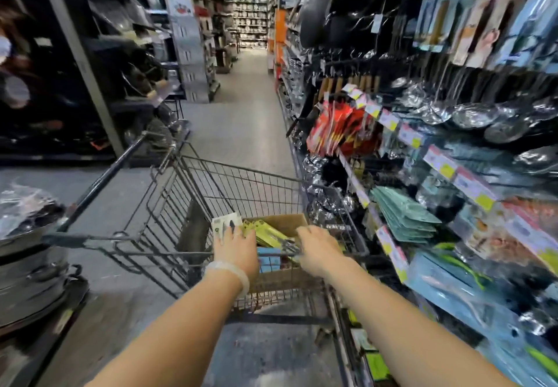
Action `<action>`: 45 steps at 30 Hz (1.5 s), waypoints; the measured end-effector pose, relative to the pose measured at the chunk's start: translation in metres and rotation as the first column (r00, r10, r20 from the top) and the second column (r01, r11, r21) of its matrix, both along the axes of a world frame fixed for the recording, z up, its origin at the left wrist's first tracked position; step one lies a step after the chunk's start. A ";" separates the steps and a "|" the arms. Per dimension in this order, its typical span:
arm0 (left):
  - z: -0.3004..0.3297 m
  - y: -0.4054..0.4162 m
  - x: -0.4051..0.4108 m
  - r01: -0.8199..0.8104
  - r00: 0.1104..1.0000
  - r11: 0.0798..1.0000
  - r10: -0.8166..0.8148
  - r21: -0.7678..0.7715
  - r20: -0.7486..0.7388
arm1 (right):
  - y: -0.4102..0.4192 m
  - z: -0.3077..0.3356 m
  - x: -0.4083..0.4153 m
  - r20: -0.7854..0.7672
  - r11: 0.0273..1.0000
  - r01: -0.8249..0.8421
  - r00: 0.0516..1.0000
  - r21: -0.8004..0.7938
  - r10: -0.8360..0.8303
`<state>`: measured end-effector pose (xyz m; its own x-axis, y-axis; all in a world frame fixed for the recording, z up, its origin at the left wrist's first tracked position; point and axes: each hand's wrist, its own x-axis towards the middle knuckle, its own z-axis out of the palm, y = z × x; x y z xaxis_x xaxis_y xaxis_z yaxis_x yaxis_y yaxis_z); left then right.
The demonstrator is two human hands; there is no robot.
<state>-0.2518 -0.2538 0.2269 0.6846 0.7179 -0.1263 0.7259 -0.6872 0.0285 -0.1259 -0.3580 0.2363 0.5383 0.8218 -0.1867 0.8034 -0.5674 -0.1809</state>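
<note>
You have both hands in box (287,223), set in near right corner of cart (241,181). Your left hand (234,246): fingers straight and together, laid on white packs (225,222) at box's left edge; bracelet (229,269) on that wrist. Your right hand (317,249) over box's right edge, touching yellow packs (265,232); fingers bend down out of sight, grip cannot be told. Yellow packs lie mid-box, blue packs (268,261) under them by near edge. Cart just beside shelf (437,160) on your right.

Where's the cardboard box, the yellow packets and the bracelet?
cardboard box (285,223), head view, on its far wall
yellow packets (265,234), head view, on the top packet's front
bracelet (229,267), head view, on the band's top
</note>
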 end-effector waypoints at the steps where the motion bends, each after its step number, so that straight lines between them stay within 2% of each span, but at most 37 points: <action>1: 0.000 0.014 0.013 -0.012 1.000 1.000 0.011 0.006 0.014 | 0.015 0.000 0.017 0.005 1.000 -0.005 1.000 0.003 0.005; 7: -0.026 0.078 0.065 -0.064 0.997 0.991 0.059 -0.119 -0.048 | 0.090 -0.031 0.080 -0.078 0.996 -0.033 0.997 -0.087 0.026; 12: -0.067 0.139 0.103 -0.092 0.991 0.985 0.076 -0.147 -0.112 | 0.154 -0.078 0.125 -0.170 0.984 -0.047 0.985 -0.174 0.017; 18: -0.135 0.218 0.146 -0.095 0.983 0.966 0.052 -0.241 -0.179 | 0.222 -0.146 0.182 -0.236 0.955 -0.010 0.970 -0.296 -0.063; 23: -0.181 0.270 0.178 -0.163 0.973 0.900 0.080 -0.404 -0.214 | 0.273 -0.209 0.216 -0.314 0.927 0.011 0.939 -0.375 -0.138; 29: -0.219 0.288 0.200 -0.181 0.962 0.880 0.065 -0.439 -0.267 | 0.297 -0.273 0.239 -0.425 0.905 0.020 0.878 -0.426 -0.220; 35: -0.259 0.290 0.208 -0.231 0.969 0.768 0.125 -0.597 -0.214 | 0.305 -0.321 0.258 -0.495 0.886 0.032 0.820 -0.462 -0.288; 40: -0.265 0.282 0.212 -0.249 0.964 0.745 0.130 -0.619 -0.231 | 0.303 -0.330 0.263 -0.454 0.897 0.091 0.837 -0.434 -0.305; 45: -0.249 0.273 0.224 -0.304 0.952 0.619 0.186 -0.724 -0.242 | 0.288 -0.310 0.274 -0.428 0.938 0.144 0.861 -0.315 -0.276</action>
